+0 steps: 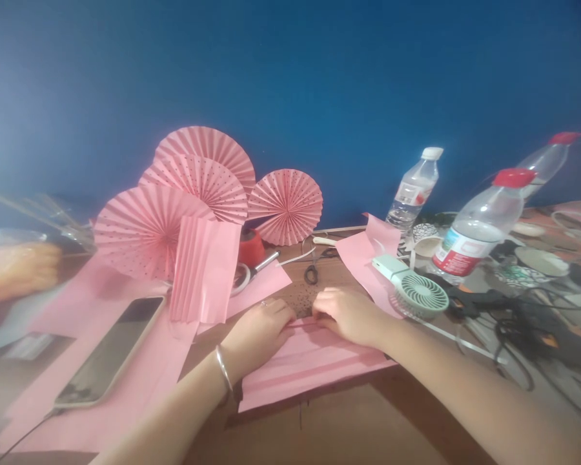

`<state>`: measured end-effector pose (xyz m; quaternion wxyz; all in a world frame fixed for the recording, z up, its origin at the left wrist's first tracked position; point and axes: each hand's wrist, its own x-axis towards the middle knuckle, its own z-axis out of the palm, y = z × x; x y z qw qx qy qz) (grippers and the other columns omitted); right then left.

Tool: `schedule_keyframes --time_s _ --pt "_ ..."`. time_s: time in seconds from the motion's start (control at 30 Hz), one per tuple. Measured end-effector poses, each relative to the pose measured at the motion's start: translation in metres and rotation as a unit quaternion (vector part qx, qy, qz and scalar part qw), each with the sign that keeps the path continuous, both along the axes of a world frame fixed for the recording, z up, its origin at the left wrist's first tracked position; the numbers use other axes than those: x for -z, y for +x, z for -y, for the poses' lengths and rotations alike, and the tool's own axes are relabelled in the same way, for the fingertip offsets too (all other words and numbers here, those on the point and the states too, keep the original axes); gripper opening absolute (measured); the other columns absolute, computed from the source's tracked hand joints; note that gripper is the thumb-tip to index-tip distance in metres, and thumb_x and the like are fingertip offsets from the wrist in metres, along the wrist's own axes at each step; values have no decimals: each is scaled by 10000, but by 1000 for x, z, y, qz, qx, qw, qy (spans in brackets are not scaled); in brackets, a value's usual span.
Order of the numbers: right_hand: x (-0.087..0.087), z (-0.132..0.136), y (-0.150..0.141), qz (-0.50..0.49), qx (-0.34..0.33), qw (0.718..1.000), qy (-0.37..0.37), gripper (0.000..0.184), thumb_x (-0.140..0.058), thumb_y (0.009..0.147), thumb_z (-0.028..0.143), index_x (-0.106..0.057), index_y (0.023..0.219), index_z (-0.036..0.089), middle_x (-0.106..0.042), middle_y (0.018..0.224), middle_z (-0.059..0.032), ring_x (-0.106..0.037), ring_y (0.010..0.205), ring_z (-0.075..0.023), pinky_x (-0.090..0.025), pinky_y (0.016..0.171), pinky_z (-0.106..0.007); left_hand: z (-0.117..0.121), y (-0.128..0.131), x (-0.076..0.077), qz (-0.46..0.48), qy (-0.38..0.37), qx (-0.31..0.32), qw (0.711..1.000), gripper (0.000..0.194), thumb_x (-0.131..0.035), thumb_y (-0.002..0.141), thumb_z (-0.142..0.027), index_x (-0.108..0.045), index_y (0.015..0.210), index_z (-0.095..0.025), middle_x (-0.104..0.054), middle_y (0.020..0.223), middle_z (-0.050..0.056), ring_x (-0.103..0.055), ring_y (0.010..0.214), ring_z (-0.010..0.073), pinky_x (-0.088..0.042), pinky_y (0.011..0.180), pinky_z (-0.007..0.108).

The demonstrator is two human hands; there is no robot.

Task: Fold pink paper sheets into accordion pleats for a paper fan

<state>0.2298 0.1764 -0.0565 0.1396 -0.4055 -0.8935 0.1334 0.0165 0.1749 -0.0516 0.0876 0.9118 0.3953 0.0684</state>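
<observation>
A pink sheet of paper (314,365) with several crosswise folds lies in front of me at the table's near edge. At its far left part, my left hand (264,332), with a silver bangle on the wrist, curls its fingers over the folded edge. My right hand (346,315) grips the same edge at the far right, fingers bent and pressed on the paper. Both thumbs are mostly hidden. Just beyond the hands lie the black handles of scissors (311,274). Left of my left hand stands a partly pleated pink sheet (208,271).
Round pink paper fans (286,206) lean against the blue wall. A phone (113,349) lies on pink sheets at left. At right are a mint handheld fan (416,287), water bottles (484,226) and tangled black cables (518,329). Another person's hand (19,268) is at far left.
</observation>
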Motion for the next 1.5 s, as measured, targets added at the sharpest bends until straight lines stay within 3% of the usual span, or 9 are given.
schedule_keyframes --time_s 0.1,0.2,0.4,0.57,0.7,0.83,1.03,1.27,1.5 --pt "0 4 -3 4 30 1000 -2 113 -494 826 234 -584 878 191 -610 862 -40 -535 807 -181 -367 675 -269 3 2 -2 -6 -8 -16 1000 112 -472 815 -221 -555 883 -190 -550 850 33 -521 839 184 -424 758 307" --pt "0 9 -8 34 54 998 15 121 -489 825 272 -562 801 179 -595 816 -48 -532 766 -193 -354 636 -275 7 6 -2 -36 -3 -41 999 99 -452 806 -171 -542 845 -174 -548 850 40 -520 815 191 -430 732 315" --pt "-4 15 -16 70 55 995 48 106 -470 771 108 -505 702 181 -582 736 -21 -530 711 -172 -318 611 -268 15 12 -4 -127 74 -55 988 138 -407 774 -81 -522 796 -154 -552 839 71 -519 780 230 -426 688 359" --pt "-3 12 -13 60 77 994 52 91 -482 774 113 -504 731 190 -600 727 -4 -544 693 -159 -304 603 -262 16 13 -13 -80 82 -43 992 146 -408 852 -229 -541 833 -171 -590 795 52 -537 761 232 -409 696 373" --pt "-3 13 -14 52 77 994 56 50 -506 804 201 -524 758 193 -617 729 -2 -558 705 -165 -313 625 -266 14 13 -15 -54 48 -52 996 188 -415 865 -229 -571 771 -179 -614 763 33 -552 725 200 -398 671 331" --pt "-6 16 -17 23 73 996 46 186 -473 838 354 -554 794 193 -635 770 -13 -567 734 -179 -324 649 -281 11 10 -10 -16 44 -69 996 172 -450 857 -271 -591 795 -196 -631 792 19 -559 766 192 -380 700 322" --pt "-8 16 -18 18 97 995 35 197 -444 854 249 -573 715 197 -619 728 -5 -557 726 -160 -312 656 -269 12 10 -6 8 63 -69 996 203 -443 860 -336 -596 924 -219 -633 850 22 -551 826 197 -371 736 326" --pt "-5 19 -17 6 155 988 4 121 -514 804 242 -574 705 203 -593 713 11 -545 664 -134 -275 542 -241 14 11 -2 0 85 -67 994 171 -436 859 -213 -606 845 -200 -614 809 25 -544 792 187 -385 729 319" --pt "-2 18 -19 -37 127 991 5 223 -453 859 342 -609 764 213 -601 749 3 -558 699 -134 -310 582 -232 14 9 2 16 100 -58 993 198 -407 868 -195 -603 844 -190 -605 799 32 -536 793 188 -391 737 323"
